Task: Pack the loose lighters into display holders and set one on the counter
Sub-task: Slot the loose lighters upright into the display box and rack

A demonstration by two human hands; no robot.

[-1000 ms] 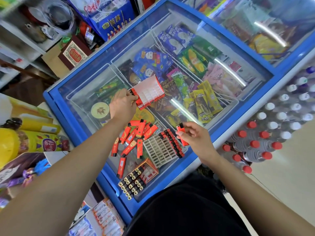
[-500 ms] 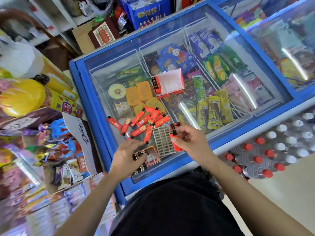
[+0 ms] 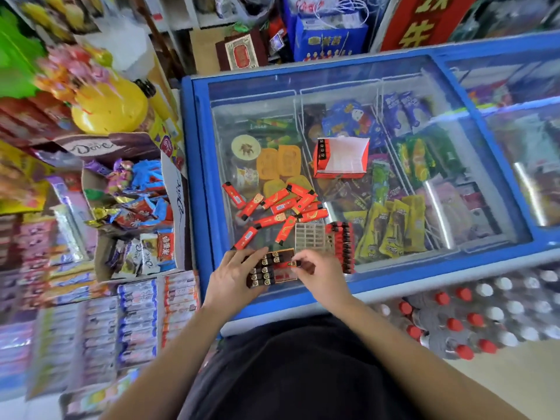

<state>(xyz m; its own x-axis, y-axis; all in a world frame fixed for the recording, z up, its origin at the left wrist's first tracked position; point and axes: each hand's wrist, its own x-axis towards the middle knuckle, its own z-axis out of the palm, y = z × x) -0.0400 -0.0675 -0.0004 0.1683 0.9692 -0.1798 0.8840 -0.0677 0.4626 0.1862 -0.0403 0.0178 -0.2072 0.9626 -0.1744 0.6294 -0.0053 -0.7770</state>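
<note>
Several loose red lighters lie scattered on the glass lid of a blue chest freezer. At the lid's near edge sits a small red display box partly filled with lighters standing upright. My left hand grips that box from its left side. My right hand pinches one red lighter over the box's right part. A beige plastic grid holder lies just beyond, with a row of lighters along its right side. Farther back stands a red and white display box.
Candy boxes and chocolate packs crowd the shelf left of the freezer. Packs of bottles with red and white caps stand on the floor to the right. A second freezer lid adjoins on the right. My dark clothing fills the bottom centre.
My left hand left the far red and white box and came back to grip the near box. My right hand carried its lighter from beside the grid holder to that box. The camera turned left.
</note>
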